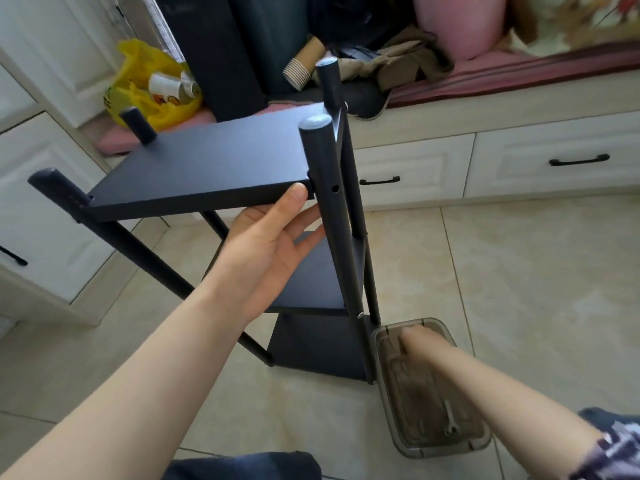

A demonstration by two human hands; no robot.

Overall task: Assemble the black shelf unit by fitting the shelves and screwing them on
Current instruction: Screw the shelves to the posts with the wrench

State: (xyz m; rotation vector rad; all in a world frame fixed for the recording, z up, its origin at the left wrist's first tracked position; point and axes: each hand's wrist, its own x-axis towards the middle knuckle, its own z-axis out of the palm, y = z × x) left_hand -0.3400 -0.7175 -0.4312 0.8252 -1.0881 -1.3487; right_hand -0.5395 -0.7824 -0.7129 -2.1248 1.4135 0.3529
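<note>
The black shelf unit stands on the tiled floor with its top shelf [214,157], middle shelf [318,278] and bottom shelf [318,344] between four round posts. The near right post [332,209] shows an empty screw hole [335,188] level with the top shelf. My left hand [266,247] reaches under the top shelf's right end, thumb against the front edge, fingers straight below. My right hand [422,341], blurred, reaches down into a clear plastic box [481,441] on the floor right of the unit. Whether it holds anything is hidden.
A small wrench [450,422] lies in the box. White drawer cabinets [568,157] run behind and to the left. On the bench above are a yellow bag [149,84], stacked paper cups [301,69], dark rolls and a pink cushion [460,22].
</note>
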